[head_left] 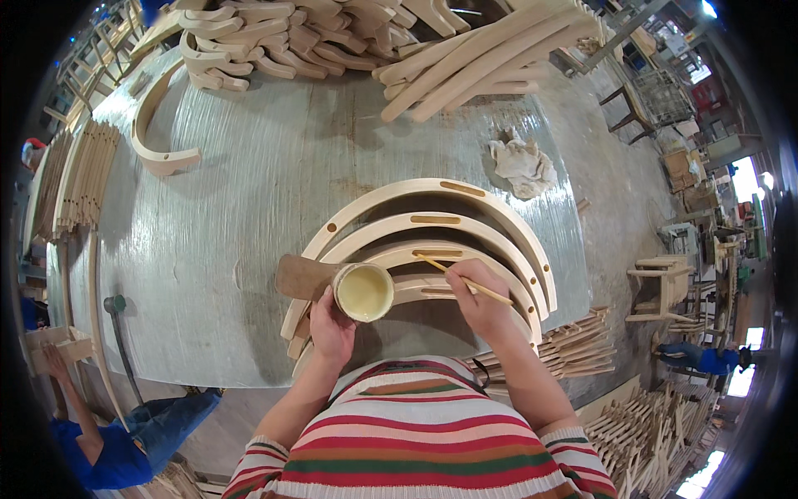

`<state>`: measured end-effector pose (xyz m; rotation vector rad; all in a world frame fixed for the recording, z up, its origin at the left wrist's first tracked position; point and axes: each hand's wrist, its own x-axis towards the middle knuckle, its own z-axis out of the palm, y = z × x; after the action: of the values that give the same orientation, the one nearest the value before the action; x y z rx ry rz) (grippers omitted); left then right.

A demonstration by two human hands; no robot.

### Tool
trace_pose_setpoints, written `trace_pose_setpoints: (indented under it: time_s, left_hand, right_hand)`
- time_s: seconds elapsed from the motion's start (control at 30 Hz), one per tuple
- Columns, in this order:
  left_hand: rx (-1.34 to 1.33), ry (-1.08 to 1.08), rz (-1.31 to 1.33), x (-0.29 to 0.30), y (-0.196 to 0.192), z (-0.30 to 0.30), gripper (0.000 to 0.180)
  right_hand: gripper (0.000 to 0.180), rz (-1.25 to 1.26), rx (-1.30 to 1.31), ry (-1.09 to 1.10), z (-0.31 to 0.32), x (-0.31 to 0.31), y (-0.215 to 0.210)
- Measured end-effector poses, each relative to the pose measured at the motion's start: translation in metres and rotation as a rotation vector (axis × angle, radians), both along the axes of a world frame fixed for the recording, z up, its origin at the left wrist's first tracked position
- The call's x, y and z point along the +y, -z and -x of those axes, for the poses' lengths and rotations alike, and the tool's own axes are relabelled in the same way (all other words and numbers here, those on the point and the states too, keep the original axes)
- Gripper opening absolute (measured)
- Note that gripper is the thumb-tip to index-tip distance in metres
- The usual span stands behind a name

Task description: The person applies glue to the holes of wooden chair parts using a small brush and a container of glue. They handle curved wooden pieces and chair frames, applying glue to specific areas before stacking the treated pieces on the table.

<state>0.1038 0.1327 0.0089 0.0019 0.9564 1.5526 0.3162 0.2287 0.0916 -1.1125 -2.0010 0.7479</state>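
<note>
My left hand (332, 329) is closed around a round cup (365, 293) of pale yellow, glue-like liquid. A flat brown paddle-shaped piece (301, 278) sticks out left of the cup; how they join is hidden. My right hand (480, 299) pinches a thin wooden stick (482, 289). Its tip rests at a long slot (438, 253) in one of several curved wooden pieces. These arcs lie nested before me on the table, the farthest curved piece (391, 192) outermost. Slots sit near their middles, and round holes show toward their ends.
On the grey table (249, 166), wooden parts (274, 37) are heaped at the far side beside long curved slats (482, 58). A crumpled white cloth (522, 165) lies at right, a single curved piece (165, 161) at far left. A person in blue (108, 449) works at lower left.
</note>
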Motion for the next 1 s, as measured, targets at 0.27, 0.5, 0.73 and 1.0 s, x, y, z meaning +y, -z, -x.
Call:
trace_pose_setpoints:
  time_s: [0.27, 0.5, 0.73, 1.0]
  left_hand:
    - [-0.094, -0.021, 0.002, -0.007, 0.013, 0.006, 0.032]
    - [-0.117, -0.004, 0.052, -0.002, 0.001, 0.010, 0.031]
    - [-0.144, 0.030, 0.051, -0.003, 0.001, 0.012, 0.034]
    - [-0.119, 0.070, 0.081, -0.002, 0.002, 0.013, 0.041]
  right_hand:
    - [0.006, -0.025, -0.113, 0.021, -0.026, 0.003, -0.008]
    - [0.013, -0.061, -0.102, -0.153, -0.015, 0.014, -0.002]
    - [0.005, -0.037, -0.232, 0.102, -0.025, 0.006, -0.017]
    - [0.007, 0.046, -0.221, 0.051, 0.008, 0.010, -0.022]
